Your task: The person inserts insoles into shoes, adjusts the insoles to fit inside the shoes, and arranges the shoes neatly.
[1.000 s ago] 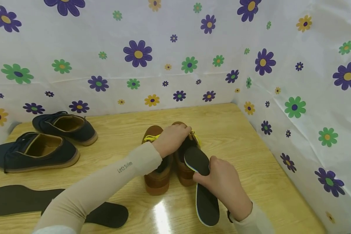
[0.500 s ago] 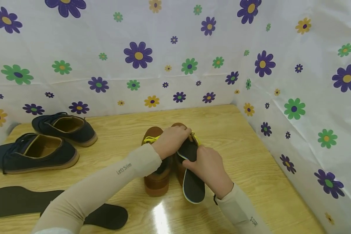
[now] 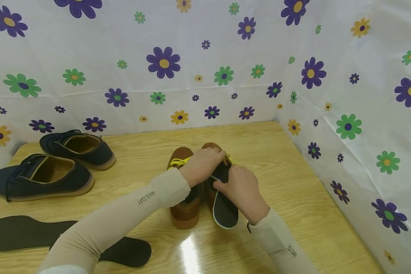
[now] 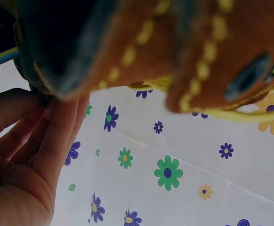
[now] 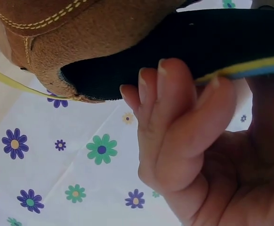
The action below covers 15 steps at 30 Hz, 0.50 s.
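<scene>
Two brown shoes with yellow laces stand side by side, heels toward me. At the right brown shoe (image 3: 210, 145), my left hand (image 3: 203, 165) pinches a dark-lined edge of the opening between thumb and fingertips, seen in the left wrist view on the shoe (image 4: 141, 42). My right hand (image 3: 243, 194) grips a black insole (image 3: 226, 213) around its middle. The insole's front part lies in the shoe's opening, its tip hidden; the heel end sticks out toward me. In the right wrist view the insole's yellow and blue edge (image 5: 259, 68) shows above the thumb.
The left brown shoe (image 3: 185, 219) stands under my left forearm. Two dark blue shoes (image 3: 54, 179) sit at the left of the wooden table (image 3: 267, 152). Another pair of black insoles (image 3: 17, 232) lies at the front left, partly covered by my sleeve. Flowered cloth (image 3: 185, 34) hangs behind and right.
My right hand has moved forward and left with the insole, whose front went from above the shoe's opening into it. My left hand stays at the shoe.
</scene>
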Motion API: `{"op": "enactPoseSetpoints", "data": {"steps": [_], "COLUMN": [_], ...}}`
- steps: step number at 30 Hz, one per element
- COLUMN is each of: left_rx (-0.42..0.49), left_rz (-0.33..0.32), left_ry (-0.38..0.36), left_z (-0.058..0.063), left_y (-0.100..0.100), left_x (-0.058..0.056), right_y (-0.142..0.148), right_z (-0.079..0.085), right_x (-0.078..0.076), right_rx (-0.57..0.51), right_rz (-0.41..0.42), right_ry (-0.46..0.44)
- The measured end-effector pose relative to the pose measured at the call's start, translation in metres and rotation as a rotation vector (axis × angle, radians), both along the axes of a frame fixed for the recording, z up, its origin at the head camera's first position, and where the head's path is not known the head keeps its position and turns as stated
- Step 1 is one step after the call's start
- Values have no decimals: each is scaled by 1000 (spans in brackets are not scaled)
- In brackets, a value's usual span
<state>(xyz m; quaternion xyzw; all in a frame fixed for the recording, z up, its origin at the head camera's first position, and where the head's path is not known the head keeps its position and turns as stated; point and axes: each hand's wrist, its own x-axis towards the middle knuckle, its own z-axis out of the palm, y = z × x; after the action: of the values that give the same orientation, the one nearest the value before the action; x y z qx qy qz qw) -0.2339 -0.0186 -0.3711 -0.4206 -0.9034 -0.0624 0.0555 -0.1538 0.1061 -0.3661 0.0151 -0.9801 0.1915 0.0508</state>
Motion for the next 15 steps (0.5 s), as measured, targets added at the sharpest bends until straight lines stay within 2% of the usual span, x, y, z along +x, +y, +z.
{"op": "enactPoseSetpoints", "data": {"steps": [4,15], "left_rx": [-8,-19], "left_rz": [4,4], "left_ry": [-2,9], "left_z": [1,-1], "left_y": [1,0], "left_x": [0,1], "right_y": [0,-2], "right_z": [-1,-12], "right_x": [-4,-18], "right_rx": [7,19], "right_rz": [-2,19], "right_ry": [-9,72]}}
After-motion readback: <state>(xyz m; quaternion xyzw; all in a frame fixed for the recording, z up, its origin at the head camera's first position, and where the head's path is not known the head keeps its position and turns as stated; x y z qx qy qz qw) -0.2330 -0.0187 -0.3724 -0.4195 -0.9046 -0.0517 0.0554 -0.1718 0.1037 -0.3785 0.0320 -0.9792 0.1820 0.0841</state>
